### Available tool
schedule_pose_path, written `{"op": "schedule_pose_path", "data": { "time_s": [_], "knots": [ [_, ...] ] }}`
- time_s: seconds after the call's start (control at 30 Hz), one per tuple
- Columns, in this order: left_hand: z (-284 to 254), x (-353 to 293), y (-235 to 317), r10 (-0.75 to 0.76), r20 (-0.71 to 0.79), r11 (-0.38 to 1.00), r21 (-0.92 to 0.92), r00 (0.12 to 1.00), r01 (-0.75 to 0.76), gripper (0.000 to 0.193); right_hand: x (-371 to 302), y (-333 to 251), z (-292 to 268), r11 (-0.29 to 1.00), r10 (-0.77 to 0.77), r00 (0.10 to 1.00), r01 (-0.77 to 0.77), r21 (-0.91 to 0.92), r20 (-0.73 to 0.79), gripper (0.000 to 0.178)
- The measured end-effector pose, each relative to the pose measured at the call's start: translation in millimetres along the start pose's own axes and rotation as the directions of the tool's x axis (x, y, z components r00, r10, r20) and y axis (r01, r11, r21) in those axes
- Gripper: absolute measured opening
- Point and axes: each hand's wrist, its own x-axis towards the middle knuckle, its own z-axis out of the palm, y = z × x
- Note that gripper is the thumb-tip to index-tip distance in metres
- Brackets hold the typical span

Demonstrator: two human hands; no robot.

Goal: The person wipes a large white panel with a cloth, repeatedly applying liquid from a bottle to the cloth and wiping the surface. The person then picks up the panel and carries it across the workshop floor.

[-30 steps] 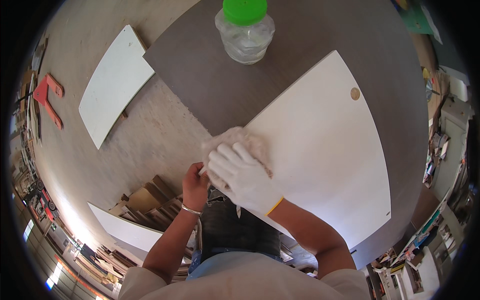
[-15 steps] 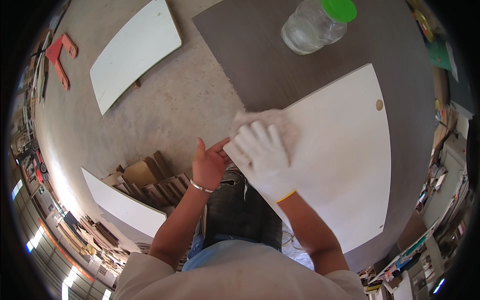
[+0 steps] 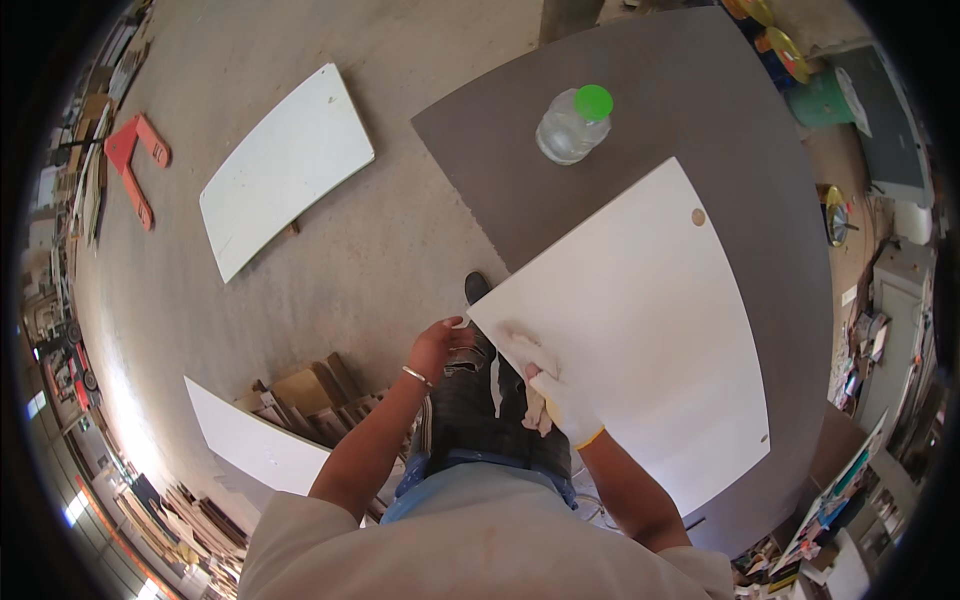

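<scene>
My gloved right hand (image 3: 562,404) has slid back along the white panel (image 3: 640,330) since a moment ago, from well onto its surface down to the near edge at about six o'clock of the board, and the cloth (image 3: 527,362) has come with it. The hand is closed around the pale cloth, part of it lying on the panel and part hanging off the edge against my dark trousers (image 3: 480,410). My bare left hand (image 3: 436,344), with a bracelet at the wrist, sits at the panel's corner at about nine o'clock from the cloth, fingers curled at the corner; I cannot tell whether it actually grips it. The panel lies on a dark brown table (image 3: 650,110). A clear plastic bottle (image 3: 570,125) with a green cap stands on the table at twelve o'clock, apart from the panel. Another white board (image 3: 285,165) lies on the concrete floor at ten o'clock.
</scene>
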Motion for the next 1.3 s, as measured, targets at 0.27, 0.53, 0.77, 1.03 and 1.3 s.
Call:
{"op": "schedule_pose_path", "data": {
  "time_s": [0.27, 0.53, 0.77, 1.03, 1.3],
  "knots": [
    [-5, 49, -19, 0.446, 0.215, 0.390, 0.827, 0.869, -0.405, 0.058, 97, -112, 67, 0.373, -0.860, 0.484, 0.379, -0.847, -0.162, 0.071],
    [108, 59, 72, 0.150, 0.423, 0.115, 0.890, 0.893, -0.441, 0.049, 20, 172, 25, 0.937, -0.350, 0.668, 0.256, -0.238, -0.657, 0.048],
    [112, 107, 108, 0.229, 0.435, -0.257, 0.890, 0.871, -0.377, 0.074, -58, 379, 9, -0.084, 0.324, 0.644, 0.749, 0.657, -0.693, 0.027],
    [96, 18, 91, 0.097, 0.355, -0.277, 0.907, 0.930, -0.317, 0.074, -123, 325, -35, -0.216, 0.396, 0.287, 0.952, 0.215, -0.872, 0.038],
    [155, -125, 162, -0.055, 0.701, 0.088, 0.713, 0.711, -0.696, 0.050, -246, 255, -4, 0.191, 0.388, 0.015, 0.977, 0.096, -0.921, 0.031]
  ]
}}
